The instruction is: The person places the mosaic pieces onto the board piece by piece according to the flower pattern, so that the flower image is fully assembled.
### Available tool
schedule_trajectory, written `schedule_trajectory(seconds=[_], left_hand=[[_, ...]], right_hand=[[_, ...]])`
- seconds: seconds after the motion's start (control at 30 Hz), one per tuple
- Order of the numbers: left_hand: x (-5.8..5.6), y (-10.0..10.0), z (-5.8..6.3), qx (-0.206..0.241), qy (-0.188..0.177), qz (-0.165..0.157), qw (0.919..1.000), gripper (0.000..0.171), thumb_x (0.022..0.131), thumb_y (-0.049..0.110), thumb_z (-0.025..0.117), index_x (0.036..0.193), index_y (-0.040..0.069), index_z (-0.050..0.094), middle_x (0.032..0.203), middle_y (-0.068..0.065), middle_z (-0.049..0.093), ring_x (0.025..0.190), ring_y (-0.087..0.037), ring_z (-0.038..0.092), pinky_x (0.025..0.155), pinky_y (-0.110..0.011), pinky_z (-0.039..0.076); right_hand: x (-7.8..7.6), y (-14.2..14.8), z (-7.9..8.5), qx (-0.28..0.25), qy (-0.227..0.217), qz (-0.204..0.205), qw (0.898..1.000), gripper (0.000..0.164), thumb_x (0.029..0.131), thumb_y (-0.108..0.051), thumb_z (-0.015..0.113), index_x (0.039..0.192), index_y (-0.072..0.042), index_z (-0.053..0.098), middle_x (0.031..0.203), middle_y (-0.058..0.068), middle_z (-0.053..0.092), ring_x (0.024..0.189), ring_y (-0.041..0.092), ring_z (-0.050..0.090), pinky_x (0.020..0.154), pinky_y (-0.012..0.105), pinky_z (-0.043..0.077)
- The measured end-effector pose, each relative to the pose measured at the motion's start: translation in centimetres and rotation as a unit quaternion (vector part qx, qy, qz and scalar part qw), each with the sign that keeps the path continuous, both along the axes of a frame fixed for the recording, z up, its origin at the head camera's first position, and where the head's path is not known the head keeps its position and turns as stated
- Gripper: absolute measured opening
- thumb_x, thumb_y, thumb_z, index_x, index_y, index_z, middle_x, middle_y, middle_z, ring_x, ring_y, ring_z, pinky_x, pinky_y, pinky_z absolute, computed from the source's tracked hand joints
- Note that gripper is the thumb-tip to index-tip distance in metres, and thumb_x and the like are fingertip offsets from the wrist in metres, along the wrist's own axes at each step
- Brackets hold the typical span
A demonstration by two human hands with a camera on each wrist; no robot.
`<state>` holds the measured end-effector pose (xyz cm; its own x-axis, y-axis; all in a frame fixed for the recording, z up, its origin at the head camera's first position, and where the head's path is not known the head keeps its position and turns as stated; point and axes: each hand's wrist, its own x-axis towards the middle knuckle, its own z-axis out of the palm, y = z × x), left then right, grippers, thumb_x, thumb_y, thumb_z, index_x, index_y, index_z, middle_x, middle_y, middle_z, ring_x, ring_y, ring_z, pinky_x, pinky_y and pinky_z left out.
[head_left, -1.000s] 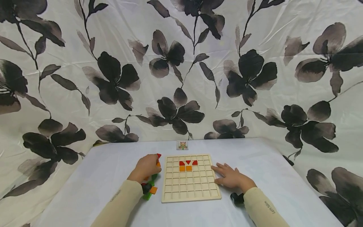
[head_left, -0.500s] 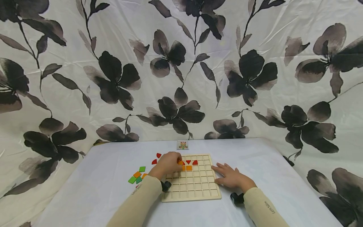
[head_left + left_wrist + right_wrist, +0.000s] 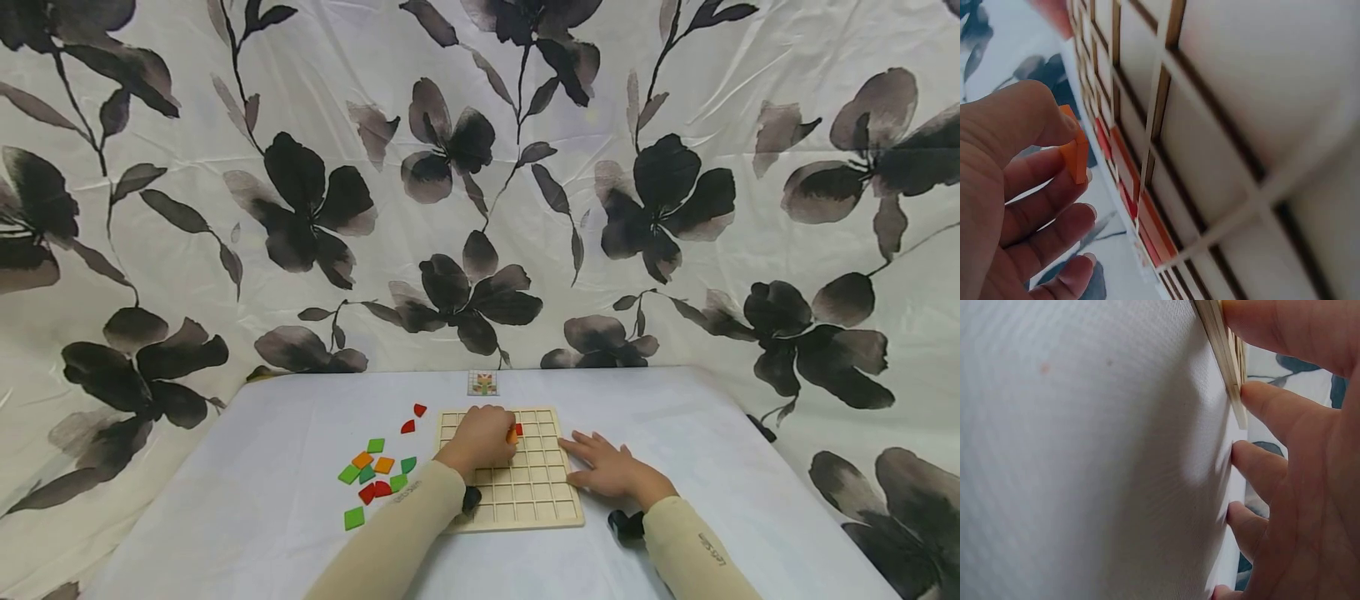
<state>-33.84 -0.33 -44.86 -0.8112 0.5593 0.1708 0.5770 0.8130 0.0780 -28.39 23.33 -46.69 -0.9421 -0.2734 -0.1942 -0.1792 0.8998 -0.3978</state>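
Observation:
My left hand point(image 3: 483, 440) is over the upper middle of a wooden grid board point(image 3: 536, 502), pinching a small orange square tile point(image 3: 1074, 150) between thumb and forefinger. That tile is held on edge, apart from the board; the other fingers are loosely bent. Orange tiles point(image 3: 1159, 228) and red pieces point(image 3: 1127, 201) sit in the grid cells in the left wrist view. From the head, the hand hides most of them, with a red piece point(image 3: 519, 429) showing beside it. My right hand point(image 3: 611, 468) lies spread at the board's right edge, thumb and forefinger touching it, other fingertips on the table.
Left of the board lie loose tiles: green squares point(image 3: 354, 518), orange squares point(image 3: 384, 465), red pieces point(image 3: 382, 488) and dark green ones point(image 3: 408, 464). A small pattern card point(image 3: 482, 383) lies behind the board on the white table point(image 3: 225, 500). Floral cloth point(image 3: 465, 208) hangs behind.
My left hand has moved right from the loose tiles onto the board, carrying the orange tile, and uncovered the tile pile. My right hand has stayed in place.

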Motion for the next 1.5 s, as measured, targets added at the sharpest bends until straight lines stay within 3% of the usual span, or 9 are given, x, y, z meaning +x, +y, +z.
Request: schedule_trajectory(seconds=[0.3, 0.77, 1.0, 1.27, 1.5], left_hand=[[0.1, 1.6, -0.2, -0.028, -0.008, 0.009, 0.9995, 0.019, 0.08, 0.021, 0.071, 0.069, 0.022, 0.056, 0.066, 0.009, 0.052, 0.062, -0.01, 0.048, 0.067, -0.032, 0.04], [0.3, 1.9, 0.0, -0.048, -0.032, 0.017, 0.9982, 0.023, 0.087, 0.01, 0.066, 0.068, 0.021, 0.06, 0.073, 0.006, 0.057, 0.07, -0.014, 0.053, 0.073, -0.037, 0.046], [0.7, 1.9, -0.1, -0.059, -0.011, 0.012, 0.9981, 0.022, 0.087, 0.006, 0.062, 0.069, 0.018, 0.067, 0.075, 0.004, 0.064, 0.071, -0.013, 0.06, 0.07, -0.034, 0.052], [1.0, -0.3, 0.1, -0.01, -0.044, 0.012, 0.9989, 0.013, 0.089, 0.011, 0.064, 0.081, 0.015, 0.074, 0.085, 0.005, 0.069, 0.075, -0.01, 0.06, 0.074, -0.031, 0.051], [1.2, -4.1, 1.4, 0.022, -0.079, 0.061, 0.9947, 0.016, 0.092, 0.016, 0.062, 0.1, 0.01, 0.075, 0.099, -0.001, 0.071, 0.089, -0.018, 0.064, 0.085, -0.036, 0.052]], right_hand=[[0.1, 0.1, -0.1, -0.011, -0.002, -0.005, 1.0, 0.062, 0.089, -0.039, 0.059, 0.147, -0.024, 0.041, 0.157, 0.008, 0.031, 0.147, 0.041, 0.02, 0.107, 0.074, 0.008], [0.1, 0.0, 0.1, -0.011, -0.004, -0.01, 1.0, 0.063, 0.089, -0.039, 0.06, 0.147, -0.025, 0.041, 0.157, 0.007, 0.032, 0.147, 0.041, 0.02, 0.108, 0.074, 0.008], [-0.1, 0.2, -0.3, -0.007, -0.004, -0.011, 1.0, 0.064, 0.089, -0.041, 0.06, 0.148, -0.025, 0.041, 0.158, 0.007, 0.031, 0.147, 0.041, 0.019, 0.108, 0.074, 0.008], [0.1, 0.1, -0.3, -0.006, -0.005, -0.008, 1.0, 0.064, 0.089, -0.041, 0.059, 0.148, -0.024, 0.041, 0.157, 0.008, 0.031, 0.146, 0.042, 0.019, 0.107, 0.074, 0.008], [0.2, -0.1, 0.1, -0.002, -0.008, -0.013, 1.0, 0.065, 0.089, -0.042, 0.06, 0.148, -0.024, 0.04, 0.158, 0.009, 0.031, 0.146, 0.042, 0.019, 0.107, 0.074, 0.008]])
